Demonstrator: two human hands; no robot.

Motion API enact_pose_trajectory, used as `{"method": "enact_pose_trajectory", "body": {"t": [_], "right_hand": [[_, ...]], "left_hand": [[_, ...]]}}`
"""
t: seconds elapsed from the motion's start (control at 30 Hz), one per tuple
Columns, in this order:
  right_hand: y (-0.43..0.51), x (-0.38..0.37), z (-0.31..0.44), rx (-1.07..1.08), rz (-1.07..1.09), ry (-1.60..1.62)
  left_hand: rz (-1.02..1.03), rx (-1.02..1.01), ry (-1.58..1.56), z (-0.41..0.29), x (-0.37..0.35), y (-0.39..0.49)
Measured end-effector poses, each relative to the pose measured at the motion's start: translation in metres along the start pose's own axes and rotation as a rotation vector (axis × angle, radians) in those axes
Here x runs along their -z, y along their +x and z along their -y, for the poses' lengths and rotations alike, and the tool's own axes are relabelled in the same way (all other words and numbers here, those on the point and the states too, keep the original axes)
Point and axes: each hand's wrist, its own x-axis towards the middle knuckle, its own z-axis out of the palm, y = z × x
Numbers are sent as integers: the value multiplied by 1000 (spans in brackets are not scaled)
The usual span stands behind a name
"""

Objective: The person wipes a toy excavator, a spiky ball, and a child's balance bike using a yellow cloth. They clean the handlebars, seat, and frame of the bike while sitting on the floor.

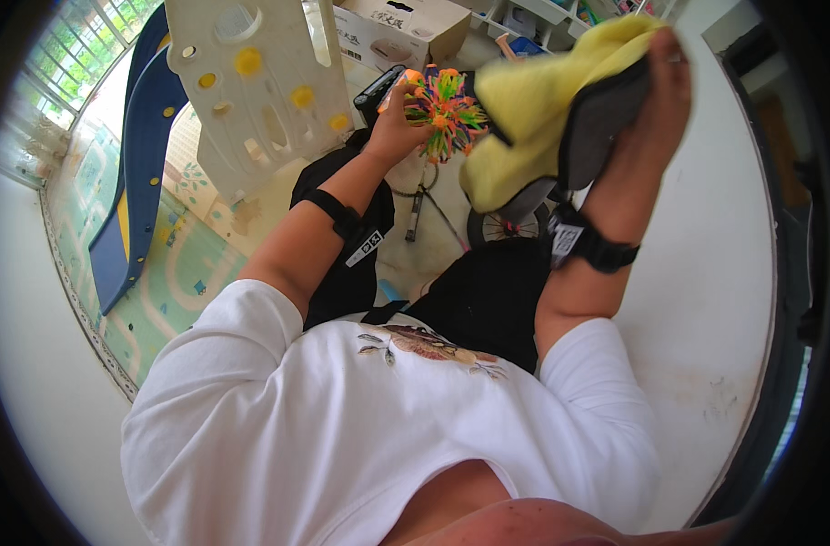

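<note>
My left hand (402,126) is closed around a multicoloured spiky plastic ball (445,115), with an orange piece at its upper left by my fingers. At the upper right my right hand (664,102) grips a soft yellow fabric item with dark grey panels (524,89); its exact kind cannot be told. The yellow fabric hangs just right of the ball. Both wrists wear black straps with printed tags. Part of a black object (374,95) shows behind my left hand.
A blue slide (138,164) and a cream plastic panel with holes (278,41) stand at left. Behind are a cardboard box (401,31) and white storage bins (548,10). A small spoked wheel (483,228) and a racket (415,213) lie between my legs. A white wall rises at right.
</note>
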Motion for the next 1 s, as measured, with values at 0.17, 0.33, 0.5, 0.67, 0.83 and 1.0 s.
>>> {"method": "enact_pose_trajectory", "body": {"t": [0.17, 0.33, 0.5, 0.67, 0.83, 1.0], "right_hand": [[-6, -10, -36, 307, 29, -786], [-137, -3, -156, -280, 45, -924], [-156, -2, -165, 30, 266, -1003], [-157, -17, -160, -80, 354, -698], [-156, 4, -182, -303, 273, -607], [-152, 10, -178, -355, 47, -583]], "left_hand": [[11, -65, 9, 7, -10, -1], [374, -131, -601, 51, -22, 7], [136, -399, 645, 63, -18, 19], [-83, -518, 639, 33, -27, 6], [144, -688, 679, 16, -34, 4], [188, -562, 356, 8, -23, -4]]}}
